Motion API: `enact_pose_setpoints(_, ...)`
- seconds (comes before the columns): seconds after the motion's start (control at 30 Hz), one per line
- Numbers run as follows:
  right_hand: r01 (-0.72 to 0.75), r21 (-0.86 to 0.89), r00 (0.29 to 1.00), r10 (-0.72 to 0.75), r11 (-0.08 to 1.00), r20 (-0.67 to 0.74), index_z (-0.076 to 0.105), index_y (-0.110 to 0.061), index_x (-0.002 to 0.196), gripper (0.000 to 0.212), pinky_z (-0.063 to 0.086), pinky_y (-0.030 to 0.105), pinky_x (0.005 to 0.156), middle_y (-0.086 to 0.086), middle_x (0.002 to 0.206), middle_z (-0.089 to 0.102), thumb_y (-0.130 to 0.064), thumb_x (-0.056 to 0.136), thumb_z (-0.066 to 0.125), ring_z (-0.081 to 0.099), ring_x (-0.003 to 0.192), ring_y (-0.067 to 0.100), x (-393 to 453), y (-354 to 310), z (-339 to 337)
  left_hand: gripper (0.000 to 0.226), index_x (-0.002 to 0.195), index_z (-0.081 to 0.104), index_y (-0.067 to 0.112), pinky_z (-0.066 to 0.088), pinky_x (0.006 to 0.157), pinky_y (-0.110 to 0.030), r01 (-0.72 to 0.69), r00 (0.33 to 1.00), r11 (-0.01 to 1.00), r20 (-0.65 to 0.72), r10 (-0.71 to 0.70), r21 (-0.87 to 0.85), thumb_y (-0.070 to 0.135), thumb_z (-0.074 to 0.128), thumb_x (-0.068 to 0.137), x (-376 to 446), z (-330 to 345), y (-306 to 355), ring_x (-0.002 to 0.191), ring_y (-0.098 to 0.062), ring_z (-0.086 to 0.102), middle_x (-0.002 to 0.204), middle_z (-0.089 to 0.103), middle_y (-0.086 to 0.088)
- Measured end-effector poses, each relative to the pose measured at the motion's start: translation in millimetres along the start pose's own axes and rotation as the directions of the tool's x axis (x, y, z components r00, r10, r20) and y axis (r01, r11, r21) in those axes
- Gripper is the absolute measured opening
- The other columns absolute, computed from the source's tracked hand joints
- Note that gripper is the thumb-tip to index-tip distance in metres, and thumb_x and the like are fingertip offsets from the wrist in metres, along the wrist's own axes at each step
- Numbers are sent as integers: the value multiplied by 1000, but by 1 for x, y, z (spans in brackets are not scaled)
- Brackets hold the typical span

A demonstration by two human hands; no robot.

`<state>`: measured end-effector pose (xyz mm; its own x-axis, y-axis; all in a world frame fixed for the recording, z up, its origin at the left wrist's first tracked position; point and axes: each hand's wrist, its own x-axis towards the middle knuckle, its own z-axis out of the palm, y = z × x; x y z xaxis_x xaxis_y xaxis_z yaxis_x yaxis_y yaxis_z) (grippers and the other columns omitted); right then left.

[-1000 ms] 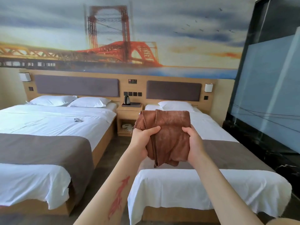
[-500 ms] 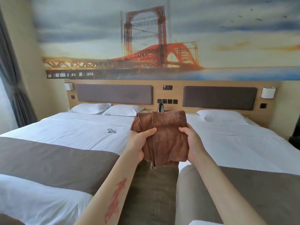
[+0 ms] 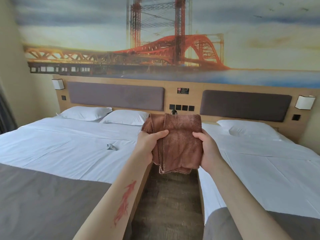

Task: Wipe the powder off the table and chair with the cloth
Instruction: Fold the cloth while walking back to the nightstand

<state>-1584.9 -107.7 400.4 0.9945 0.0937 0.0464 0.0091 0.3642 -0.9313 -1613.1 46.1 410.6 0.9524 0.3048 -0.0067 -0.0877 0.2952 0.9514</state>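
A brown folded cloth (image 3: 180,139) hangs in front of me at chest height, above the gap between two beds. My left hand (image 3: 149,144) grips its left edge with the thumb across the front. My right hand (image 3: 207,151) grips its right edge the same way. No table, chair or powder is in view.
A white bed (image 3: 69,149) with a grey runner lies on the left, with a small grey object (image 3: 111,146) on it. A second white bed (image 3: 259,161) is on the right. A narrow dark floor strip (image 3: 169,205) runs between them toward the wooden headboard (image 3: 183,84).
The view has swung left and moved forward between the beds; the glass wall on the right is gone from sight. Both hands keep the same hold on the cloth.
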Motion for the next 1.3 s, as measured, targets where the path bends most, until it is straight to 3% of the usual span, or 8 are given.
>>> enact_pose_setpoints(0.13, 27, -31, 997, -29, 999, -73, 53, -19, 124, 34, 52, 37, 80, 7, 107, 63, -13, 91, 48, 60, 98, 27, 88, 15, 28, 59, 121, 57, 9, 53, 88, -48, 11, 997, 1000, 74, -13, 21, 10, 81, 67, 111, -9, 1, 101, -31, 64, 115, 66, -12)
enact_pose_setpoints(0.33, 62, -40, 988, -67, 997, -142, 53, -17, 124, 34, 50, 45, 91, 10, 114, 63, -12, 90, 49, 60, 103, 29, 216, 21, 53, 60, 120, 57, 10, 54, 87, -46, 3, 987, 999, 159, -10, 42, 13, 82, 66, 260, -3, 6, 100, -29, 64, 113, 66, -10)
enact_pose_setpoints(0.53, 73, -36, 982, -78, 997, -174, 54, -20, 116, 28, 51, 41, 85, 7, 108, 64, -10, 90, 47, 61, 100, 27, 328, 33, 43, 59, 119, 56, 12, 51, 92, -51, 46, 978, 999, 204, -50, 26, 15, 82, 66, 375, 22, -17, 103, -30, 63, 115, 64, -9)
enact_pose_setpoints(0.77, 75, 54, 984, -65, 996, -168, 56, -17, 116, 30, 52, 36, 78, 8, 104, 66, -5, 90, 46, 63, 95, 25, 477, 50, 6, 41, 106, 63, 10, 56, 82, -45, 63, 978, 998, 197, -65, 15, 8, 79, 69, 515, 76, -52, 95, -29, 67, 108, 68, -13)
enact_pose_setpoints(0.9, 71, 64, 989, -62, 995, -137, 57, -16, 110, 27, 51, 33, 68, 6, 96, 66, -3, 91, 45, 64, 87, 22, 576, 39, -26, 44, 112, 63, 5, 56, 78, -41, 26, 984, 1000, 174, -25, -4, 4, 77, 70, 599, 129, -65, 94, -29, 67, 109, 69, -15)
enact_pose_setpoints(0.97, 74, 59, 991, -67, 996, -117, 58, -17, 106, 25, 51, 33, 68, 6, 95, 66, -3, 91, 44, 64, 86, 20, 626, 28, -39, 44, 112, 63, 7, 56, 82, -43, 26, 990, 1000, 141, -24, -14, 5, 77, 70, 641, 156, -68, 96, -30, 67, 108, 69, -14)
enact_pose_setpoints(1.13, 69, 63, 995, -65, 996, -72, 60, -23, 98, 27, 52, 35, 70, 7, 98, 66, -2, 91, 44, 64, 89, 22, 735, 10, -64, 32, 99, 65, 10, 56, 69, -32, -4, 993, 999, 119, 9, -40, 3, 76, 70, 732, 208, -72, 85, -25, 67, 99, 69, -11)
enact_pose_setpoints(1.3, 56, 71, 997, -51, 996, -65, 61, -22, 99, 26, 51, 36, 75, 9, 101, 66, -3, 90, 46, 63, 93, 24, 830, 19, -82, 28, 94, 66, 11, 57, 75, -35, -2, 995, 1000, 101, 5, -22, 3, 76, 70, 817, 233, -86, 90, -27, 68, 100, 70, -11)
